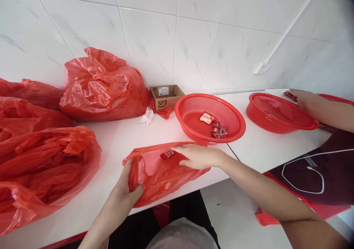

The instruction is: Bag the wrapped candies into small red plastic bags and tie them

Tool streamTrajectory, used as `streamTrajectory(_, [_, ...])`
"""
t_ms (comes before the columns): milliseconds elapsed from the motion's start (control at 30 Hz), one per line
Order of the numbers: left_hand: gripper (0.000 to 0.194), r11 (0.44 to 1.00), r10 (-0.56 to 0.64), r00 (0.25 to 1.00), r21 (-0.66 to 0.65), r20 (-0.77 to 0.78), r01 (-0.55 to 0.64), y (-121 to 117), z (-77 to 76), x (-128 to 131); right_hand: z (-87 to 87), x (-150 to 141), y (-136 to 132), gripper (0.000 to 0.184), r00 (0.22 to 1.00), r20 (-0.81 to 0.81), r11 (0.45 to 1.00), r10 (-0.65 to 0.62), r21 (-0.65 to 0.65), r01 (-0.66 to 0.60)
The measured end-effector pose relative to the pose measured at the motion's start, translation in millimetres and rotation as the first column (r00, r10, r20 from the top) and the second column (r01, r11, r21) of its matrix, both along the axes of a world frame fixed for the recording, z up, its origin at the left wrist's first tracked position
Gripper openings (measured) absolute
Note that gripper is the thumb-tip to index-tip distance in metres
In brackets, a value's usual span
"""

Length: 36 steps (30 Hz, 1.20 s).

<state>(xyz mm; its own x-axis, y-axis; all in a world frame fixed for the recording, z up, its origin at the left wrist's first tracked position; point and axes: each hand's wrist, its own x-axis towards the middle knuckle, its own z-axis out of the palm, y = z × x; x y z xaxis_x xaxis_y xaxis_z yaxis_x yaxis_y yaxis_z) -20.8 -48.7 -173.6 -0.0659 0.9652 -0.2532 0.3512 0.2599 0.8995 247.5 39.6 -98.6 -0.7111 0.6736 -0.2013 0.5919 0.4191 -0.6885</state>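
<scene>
My left hand grips the near edge of a red plastic bag lying on the white counter. My right hand rests across the bag's upper edge, with the thumb tucked under it. A small red packet lies on the bag's inner surface, just left of my right fingertips. Its printed text is too small to read. A co-worker's hand sits at the far right, by the rim of a red mesh basket.
A second red mesh basket holding several small packets stands just beyond my right hand. Large red bags fill the counter's left side. Behind them are a cardboard box, crumpled white tissue and a tiled wall.
</scene>
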Motion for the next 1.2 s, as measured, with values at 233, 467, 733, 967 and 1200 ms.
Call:
streamTrajectory(233, [0.071, 0.986, -0.080, 0.995, 0.139, -0.057, 0.087, 2.5, 1.2, 9.6, 24.2, 80.2, 65.4, 0.051, 0.903, 0.235, 0.913, -0.360, 0.285, 0.290])
streamTrajectory(467, [0.050, 0.980, 0.005, 0.984, 0.196, -0.176, 0.030, 0.2, 17.4, 26.6, -30.2, 110.0, 93.9, 0.005, 0.689, 0.639, 0.928, -0.342, 0.111, 0.357])
streamTrajectory(733, [0.058, 0.972, 0.040, 0.996, 0.232, -0.079, -0.021, 1.4, 17.3, 26.0, -4.0, 115.2, 96.8, 0.024, 0.909, 0.140, 0.916, -0.391, -0.031, 0.399])
streamTrajectory(967, [0.072, 0.994, 0.022, 0.992, 0.107, 0.122, -0.035, 8.0, 19.1, 30.0, 20.9, 38.5, 32.1, 0.034, 0.901, -0.401, 0.975, -0.167, -0.204, 0.089])
streamTrajectory(1200, [0.078, 0.995, 0.044, 0.984, 0.078, 0.172, -0.058, 3.2, 25.4, 31.9, 11.7, 57.2, 70.8, 0.032, 0.903, -0.150, 0.873, -0.404, 0.234, 0.429])
